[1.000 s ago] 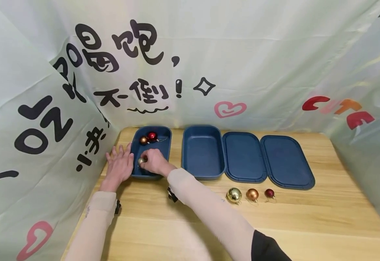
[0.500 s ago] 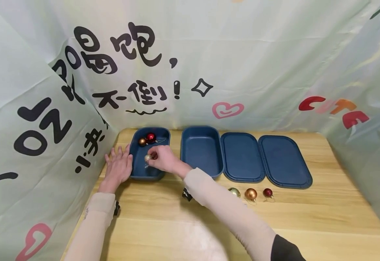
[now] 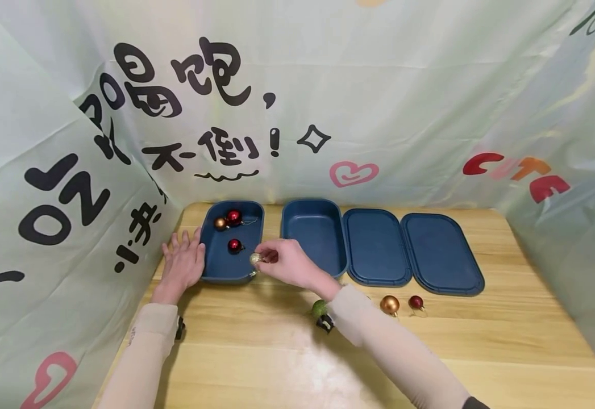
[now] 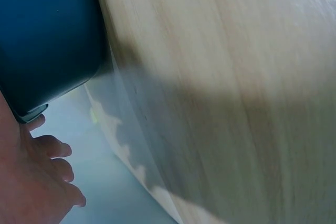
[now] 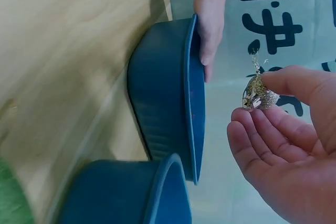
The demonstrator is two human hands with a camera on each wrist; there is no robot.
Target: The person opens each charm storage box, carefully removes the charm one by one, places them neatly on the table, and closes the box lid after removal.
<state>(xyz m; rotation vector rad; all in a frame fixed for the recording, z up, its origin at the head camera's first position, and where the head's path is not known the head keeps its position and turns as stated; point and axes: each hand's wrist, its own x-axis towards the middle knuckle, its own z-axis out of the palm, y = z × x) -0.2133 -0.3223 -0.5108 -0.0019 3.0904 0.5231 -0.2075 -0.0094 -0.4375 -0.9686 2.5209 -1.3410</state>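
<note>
Between thumb and fingertips, my right hand [image 3: 297, 264] pinches a small glittery gold Christmas bauble [image 3: 256, 258]; the right wrist view shows the bauble [image 5: 262, 95] with its cap and loop. It is over the right side of the left blue box [image 3: 218, 278]. Straight fingers of my left hand [image 3: 181, 264] rest against that box's left wall, and in the left wrist view the hand [image 4: 37, 166] lies beside the box [image 4: 47, 35]. Inside the box lie a copper bauble [image 3: 220, 223], a red bauble [image 3: 234, 217] and, nearer, another red bauble [image 3: 234, 245].
A second blue box [image 3: 311, 241] stands to the right, then two flat blue lids [image 3: 377, 246]. In front, a green bauble [image 3: 319, 308] shows beside my right wrist; a copper bauble [image 3: 390, 305] and a dark red bauble [image 3: 416, 301] lie farther right. Printed cloth [image 3: 404, 102] hangs around the table.
My right hand has carried the gold bauble rightward across the left box. The nearer red bauble and the green bauble have come into view; my sleeve now covers the large gold bauble. Left hand stays.
</note>
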